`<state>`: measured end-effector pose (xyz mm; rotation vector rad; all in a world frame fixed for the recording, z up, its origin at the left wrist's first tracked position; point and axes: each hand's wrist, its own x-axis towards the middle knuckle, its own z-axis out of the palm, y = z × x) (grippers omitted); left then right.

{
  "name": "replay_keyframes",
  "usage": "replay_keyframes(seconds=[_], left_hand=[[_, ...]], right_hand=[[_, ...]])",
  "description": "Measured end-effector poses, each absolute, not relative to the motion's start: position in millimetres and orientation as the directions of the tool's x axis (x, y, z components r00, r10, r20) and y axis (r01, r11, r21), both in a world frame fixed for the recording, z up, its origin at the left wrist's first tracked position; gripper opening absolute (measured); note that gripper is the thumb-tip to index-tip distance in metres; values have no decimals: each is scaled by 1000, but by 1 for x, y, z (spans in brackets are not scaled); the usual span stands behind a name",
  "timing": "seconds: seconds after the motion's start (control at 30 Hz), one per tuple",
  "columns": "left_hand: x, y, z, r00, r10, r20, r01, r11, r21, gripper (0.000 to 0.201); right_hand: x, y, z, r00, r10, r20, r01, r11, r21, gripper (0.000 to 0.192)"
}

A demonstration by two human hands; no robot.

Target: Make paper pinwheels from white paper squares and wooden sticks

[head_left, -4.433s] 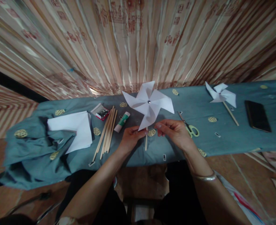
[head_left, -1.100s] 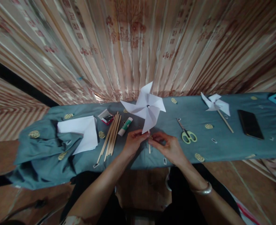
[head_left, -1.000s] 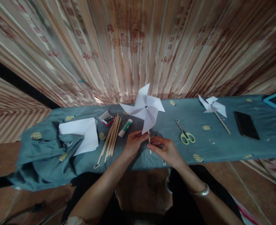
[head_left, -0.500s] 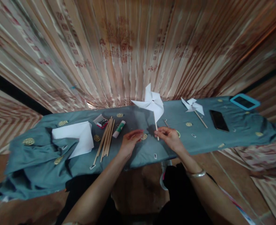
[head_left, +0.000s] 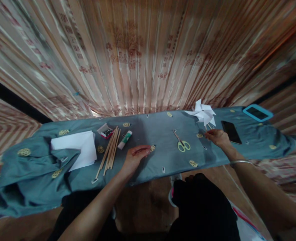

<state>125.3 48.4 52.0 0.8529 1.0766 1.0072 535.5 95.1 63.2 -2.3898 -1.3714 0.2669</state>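
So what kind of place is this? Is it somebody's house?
Probably a room at home set up for paper crafts. A low table under a blue cloth holds a paper pinwheel, wooden sticks, scissors and a glue stick, with a patterned curtain hanging behind.

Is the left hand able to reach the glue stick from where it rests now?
Probably yes. The left hand lies flat on the cloth, empty, and the glue stick lies just beyond it with nothing between them.
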Motion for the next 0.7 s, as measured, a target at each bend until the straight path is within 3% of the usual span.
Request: replay_keyframes(seconds=[0.17, 0.43, 0.57, 0.7], left_hand=[[119, 46, 48, 152, 937, -314, -150, 336, 930, 32], [113, 44, 48, 156, 935, -319, -111, 337, 935, 34], [115, 40, 47, 173, 927, -332, -91, 350, 932, 34], [116, 34, 45, 222, 919, -325, -64, 347, 936, 34]], right_hand=[[552, 110, 52, 503, 864, -8, 832, -487, -266, 26], [553, 111, 59, 503, 864, 17, 852, -493, -175, 27], [530, 92, 70, 448, 890, 90, 884, -425, -191, 13], [463, 53, 87, 273, 958, 87, 922, -235, -307, 16]])
